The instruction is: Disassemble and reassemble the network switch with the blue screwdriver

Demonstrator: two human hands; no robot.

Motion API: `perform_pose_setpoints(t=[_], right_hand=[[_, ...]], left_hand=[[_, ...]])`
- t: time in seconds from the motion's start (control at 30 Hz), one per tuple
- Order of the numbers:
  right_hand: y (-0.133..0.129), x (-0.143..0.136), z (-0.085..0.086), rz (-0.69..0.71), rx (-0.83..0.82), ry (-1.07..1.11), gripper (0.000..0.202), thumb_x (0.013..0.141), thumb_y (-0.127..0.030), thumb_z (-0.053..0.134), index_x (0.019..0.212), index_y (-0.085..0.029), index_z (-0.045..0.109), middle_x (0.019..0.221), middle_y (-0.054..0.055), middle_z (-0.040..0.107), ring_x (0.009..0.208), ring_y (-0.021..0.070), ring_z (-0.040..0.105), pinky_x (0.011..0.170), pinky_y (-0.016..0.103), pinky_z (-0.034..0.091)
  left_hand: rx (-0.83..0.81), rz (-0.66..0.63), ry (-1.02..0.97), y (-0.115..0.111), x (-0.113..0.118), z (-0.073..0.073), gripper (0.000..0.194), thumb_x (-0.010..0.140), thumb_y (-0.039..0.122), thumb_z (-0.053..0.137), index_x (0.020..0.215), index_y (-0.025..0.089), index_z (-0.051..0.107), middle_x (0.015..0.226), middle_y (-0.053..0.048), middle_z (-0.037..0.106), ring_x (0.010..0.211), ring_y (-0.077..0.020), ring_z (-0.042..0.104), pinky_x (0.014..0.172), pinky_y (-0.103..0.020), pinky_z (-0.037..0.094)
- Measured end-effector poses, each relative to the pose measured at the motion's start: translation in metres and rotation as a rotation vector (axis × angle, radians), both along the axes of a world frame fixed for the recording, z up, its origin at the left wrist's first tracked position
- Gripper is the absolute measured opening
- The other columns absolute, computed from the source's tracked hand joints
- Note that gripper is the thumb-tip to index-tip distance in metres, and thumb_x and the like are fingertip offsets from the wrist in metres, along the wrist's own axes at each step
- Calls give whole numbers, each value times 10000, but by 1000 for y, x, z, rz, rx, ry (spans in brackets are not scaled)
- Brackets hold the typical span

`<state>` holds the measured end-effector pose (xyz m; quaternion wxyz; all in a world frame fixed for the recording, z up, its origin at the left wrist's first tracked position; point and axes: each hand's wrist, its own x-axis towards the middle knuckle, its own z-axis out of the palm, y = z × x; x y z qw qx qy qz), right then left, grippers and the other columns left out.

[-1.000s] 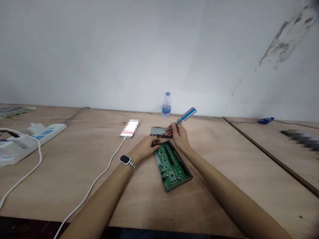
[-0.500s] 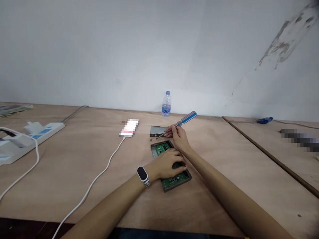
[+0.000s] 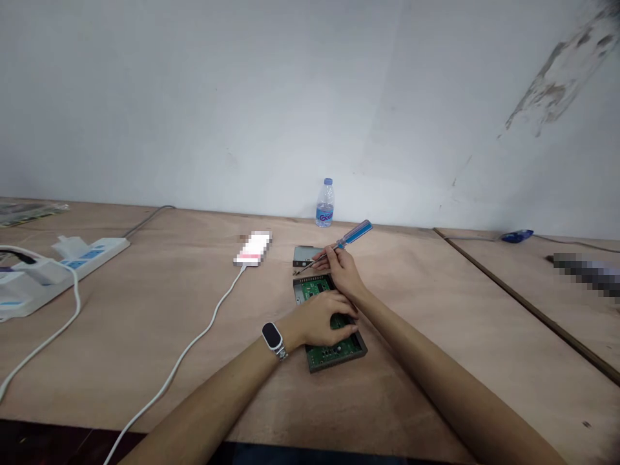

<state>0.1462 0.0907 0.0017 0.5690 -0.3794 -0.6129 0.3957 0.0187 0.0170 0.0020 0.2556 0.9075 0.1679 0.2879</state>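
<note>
My right hand point(image 3: 339, 263) grips a screwdriver point(image 3: 356, 234) with a clear and blue handle, its shaft slanting down to the left. The tip is at the small screws point(image 3: 295, 272) on the table; whether it touches one, I cannot tell. Under my left hand point(image 3: 325, 318) lies a shallow dark-framed case with a green circuit board point(image 3: 322, 355) inside. My left fingers and thumb curve over the case to its right side, hiding the middle of the board. Beyond the case sits a flat metal box point(image 3: 303, 254), partly covered by my right hand.
A water bottle point(image 3: 325, 206) stands by the wall. Left of the case are a phone point(image 3: 254, 247) with a white cable point(image 3: 213, 320) and a white power strip point(image 3: 109, 247) with plugs. A dark strip point(image 3: 523, 310) crosses the table on the right.
My right hand has moved the screwdriver a little left and down, bringing its tip to the screws. The case and my left hand have shifted slightly left.
</note>
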Motion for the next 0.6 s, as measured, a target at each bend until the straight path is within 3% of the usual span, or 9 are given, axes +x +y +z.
perform_pose_setpoints(t=[0.17, 0.3, 0.47, 0.6], right_hand=[[-6, 7, 5, -37, -14, 55, 532, 874, -716, 554, 837, -194, 653, 864, 84, 754, 709, 197, 738, 680, 324, 624], [-14, 14, 7, -56, -15, 163, 510, 851, -703, 603, 846, -193, 633, 851, 74, 753, 685, 194, 736, 653, 324, 623], [-18, 19, -2, -120, -32, 255, 499, 856, -679, 621, 841, -180, 634, 873, 91, 764, 706, 198, 746, 666, 322, 628], [-16, 19, -9, -134, -52, 311, 507, 846, -679, 633, 831, -173, 650, 897, 94, 768, 719, 200, 752, 662, 317, 632]], left_hand=[[52, 124, -147, 8, -10, 9, 142, 914, 254, 627, 965, 187, 741, 994, -63, 761, 959, -201, 685, 912, -329, 514], [65, 362, -237, 30, -34, 17, 143, 934, 245, 598, 921, 179, 723, 954, -67, 717, 929, -197, 657, 880, -335, 503], [-7, 584, -164, 61, -64, 5, 140, 910, 234, 618, 973, 188, 734, 983, -66, 698, 947, -220, 639, 853, -350, 493], [-71, 593, -133, 74, -70, -5, 180, 920, 261, 608, 1000, 178, 745, 1011, -88, 694, 964, -232, 634, 862, -361, 492]])
